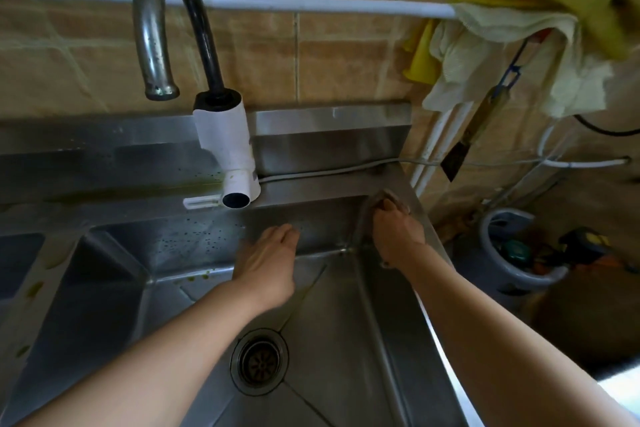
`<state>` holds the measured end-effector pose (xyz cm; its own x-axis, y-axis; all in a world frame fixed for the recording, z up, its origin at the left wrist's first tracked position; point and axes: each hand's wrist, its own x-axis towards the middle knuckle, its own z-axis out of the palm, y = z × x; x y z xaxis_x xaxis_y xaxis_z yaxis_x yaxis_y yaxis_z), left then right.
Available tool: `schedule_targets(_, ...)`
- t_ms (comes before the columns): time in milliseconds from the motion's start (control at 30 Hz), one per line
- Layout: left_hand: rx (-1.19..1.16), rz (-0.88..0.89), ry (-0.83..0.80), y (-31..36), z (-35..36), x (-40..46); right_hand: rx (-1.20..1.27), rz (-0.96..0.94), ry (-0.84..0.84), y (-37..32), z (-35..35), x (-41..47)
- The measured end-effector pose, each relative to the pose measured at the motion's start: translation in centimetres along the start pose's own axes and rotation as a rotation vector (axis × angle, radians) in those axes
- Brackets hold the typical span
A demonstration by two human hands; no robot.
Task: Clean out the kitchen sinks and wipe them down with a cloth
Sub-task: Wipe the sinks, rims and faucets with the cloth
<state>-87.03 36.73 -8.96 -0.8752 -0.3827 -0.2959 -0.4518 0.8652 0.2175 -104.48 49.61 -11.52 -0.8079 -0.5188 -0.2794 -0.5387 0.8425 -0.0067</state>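
Observation:
A stainless steel sink (346,322) fills the lower view, with its round drain (259,361) near the bottom centre. My right hand (398,236) grips a grey cloth (377,199) and presses it into the basin's far right corner at the rim. My left hand (268,265) lies flat with straight fingers on the back wall of the basin, holding nothing. Small green specks dot the back wall (201,236) to the left of that hand. A second basin (20,263) shows at the left edge.
A curved metal tap (156,28) on a white base (228,149) stands over the back ledge. Cloths (502,42) hang from a white pipe (277,5) at the upper right. A bucket (519,253) with items sits on the floor to the right.

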Motion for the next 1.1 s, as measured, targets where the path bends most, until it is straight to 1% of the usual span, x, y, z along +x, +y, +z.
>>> schedule_targets(67, -0.031, 0.028, -0.003, 0.6, -0.1, -0.9, 0.02, -0.02, 0.02, 1.2, 0.6, -2.3)
schedule_targets(200, -0.048, 0.081, 0.003, 1.8, 0.3, -2.5, 0.196, 0.0, 0.029, 2.5, 1.6, -6.6)
schedule_targets(367, -0.044, 0.138, 0.002, 3.3, 1.3, -4.9, 0.19, 0.047, 0.034, 3.1, 1.9, -12.6)
schedule_targets(467, -0.051, 0.205, 0.005, 4.1, 1.5, -6.6, 0.187, 0.135, 0.11, 4.0, 1.4, -16.2)
schedule_targets(533, -0.048, 0.237, -0.003, 4.3, 1.6, -7.3, 0.163, 0.119, 0.18, 5.5, 1.8, -17.7)
schedule_targets(600, -0.046, 0.27, -0.024, 4.7, 1.7, -8.3, 0.08, 0.081, 0.138, 7.0, 2.6, -19.8)
schedule_targets(667, -0.037, 0.288, -0.04, 5.0, 2.0, -9.3, 0.075, 0.071, 0.051, 8.1, 3.8, -21.6)
schedule_targets(767, -0.023, 0.317, -0.052, 5.4, 2.8, -10.9, 0.058, 0.03, 0.003, 9.1, 5.2, -23.9)
schedule_targets(833, -0.018, 0.336, -0.054, 5.4, 3.4, -12.1, 0.121, 0.03, -0.037, 9.6, 6.0, -25.7)
schedule_targets(933, -0.02, 0.348, -0.089, 5.7, 4.3, -14.1, 0.35, 0.064, -0.094, 10.0, 6.9, -29.3)
schedule_targets(967, -0.019, 0.349, -0.097, 5.9, 4.5, -14.8, 0.388, 0.083, -0.098, 10.1, 7.2, -30.5)
schedule_targets(1000, -0.017, 0.353, -0.105, 6.1, 4.8, -15.5, 0.379, 0.095, -0.105, 10.2, 7.5, -31.4)
schedule_targets(1100, -0.019, 0.361, -0.126, 6.7, 5.5, -17.5, 0.218, 0.065, -0.097, 9.9, 7.9, -33.3)
